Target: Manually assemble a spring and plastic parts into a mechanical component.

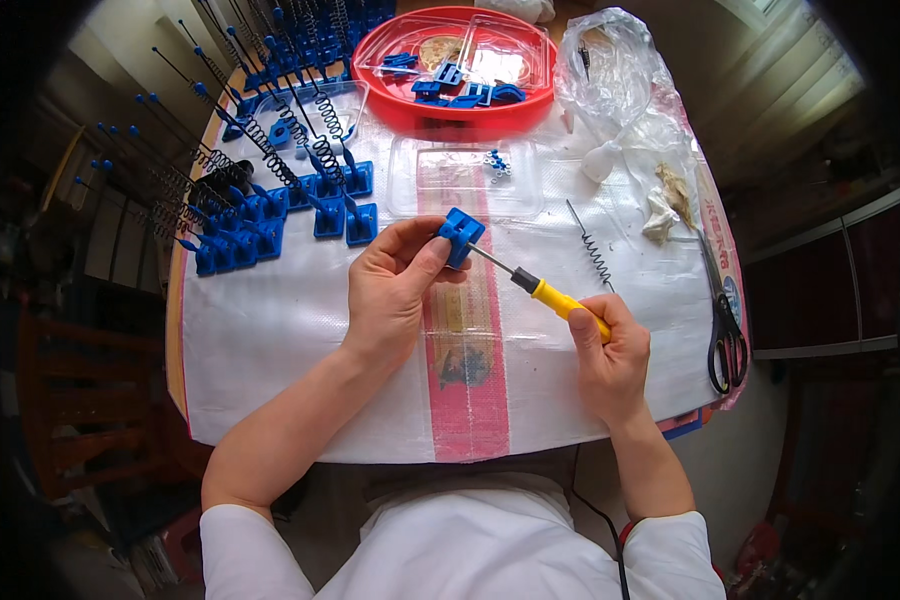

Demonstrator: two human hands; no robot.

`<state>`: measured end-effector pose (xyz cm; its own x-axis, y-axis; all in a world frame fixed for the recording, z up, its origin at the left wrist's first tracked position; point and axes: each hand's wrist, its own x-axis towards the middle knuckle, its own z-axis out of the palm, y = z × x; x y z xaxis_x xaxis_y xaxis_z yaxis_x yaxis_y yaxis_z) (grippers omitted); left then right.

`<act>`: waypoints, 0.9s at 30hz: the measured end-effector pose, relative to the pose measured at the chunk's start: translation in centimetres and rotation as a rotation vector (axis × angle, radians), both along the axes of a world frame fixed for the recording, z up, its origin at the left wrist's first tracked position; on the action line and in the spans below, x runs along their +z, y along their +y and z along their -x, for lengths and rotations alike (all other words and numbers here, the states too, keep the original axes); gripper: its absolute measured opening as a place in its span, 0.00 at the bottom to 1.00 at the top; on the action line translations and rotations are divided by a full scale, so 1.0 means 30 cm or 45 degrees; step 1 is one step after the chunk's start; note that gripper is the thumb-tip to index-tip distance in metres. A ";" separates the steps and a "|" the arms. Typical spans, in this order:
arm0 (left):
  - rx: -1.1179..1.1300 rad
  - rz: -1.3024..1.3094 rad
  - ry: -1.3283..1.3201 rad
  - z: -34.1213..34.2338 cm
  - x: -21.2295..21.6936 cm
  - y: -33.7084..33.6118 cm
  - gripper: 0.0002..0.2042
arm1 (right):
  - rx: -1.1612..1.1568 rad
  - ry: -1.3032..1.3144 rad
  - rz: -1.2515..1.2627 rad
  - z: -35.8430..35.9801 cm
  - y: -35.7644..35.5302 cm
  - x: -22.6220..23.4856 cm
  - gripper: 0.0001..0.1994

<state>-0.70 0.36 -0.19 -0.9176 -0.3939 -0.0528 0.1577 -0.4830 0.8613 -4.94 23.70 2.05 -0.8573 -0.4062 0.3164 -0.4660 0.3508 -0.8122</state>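
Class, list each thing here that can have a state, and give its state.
Left hand: grip closed on blue part
Blue part: held, off the table
Right hand: grip closed on screwdriver
Screwdriver: held, tip at blue part
Single spring: lying loose
Scissors: lying flat, unheld
Red tray: holding blue pieces
Clear box: holding small pieces
Blue bases: grouped at left, springs fitted

Red printed chars run down R edge of wht tbl cover.
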 end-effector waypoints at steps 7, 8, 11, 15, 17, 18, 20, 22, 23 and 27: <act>-0.242 0.000 0.005 -0.004 0.006 -0.026 0.16 | 0.141 0.690 -0.275 0.041 0.010 0.027 0.15; -0.302 0.035 -0.025 -0.011 0.018 -0.031 0.16 | 0.169 0.778 -0.401 0.048 0.020 0.055 0.15; -0.482 0.104 -0.096 -0.020 0.039 -0.035 0.16 | 0.276 1.006 -0.593 0.087 0.032 0.070 0.16; -0.573 0.164 -0.122 -0.011 0.016 -0.048 0.14 | 0.404 1.164 -0.708 0.129 0.041 0.083 0.17; -0.562 0.199 -0.129 -0.010 0.014 -0.048 0.14 | 0.419 1.185 -0.726 0.137 0.032 0.095 0.16; -0.550 0.210 -0.129 -0.009 0.019 -0.045 0.13 | 0.423 1.196 -0.738 0.137 0.030 0.100 0.16; -0.523 0.237 -0.139 -0.008 0.022 -0.036 0.13 | 0.463 0.932 -0.658 0.132 0.033 0.075 0.14; -0.487 0.272 -0.160 -0.012 0.020 -0.029 0.13 | 0.493 0.580 -0.542 0.125 0.027 0.070 0.12; -0.488 0.271 -0.155 -0.011 0.019 -0.028 0.13 | 0.499 0.358 -0.469 0.120 0.022 0.083 0.12; -0.493 0.280 -0.142 -0.010 0.017 -0.029 0.13 | 0.475 -0.392 -0.448 0.127 0.017 0.127 0.11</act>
<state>-0.39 -0.50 0.31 -0.9929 -0.0360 -0.1134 -0.0980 -0.2923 0.9513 -8.75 24.22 5.86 -0.6675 -0.7329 -0.1319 -0.3712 0.4810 -0.7943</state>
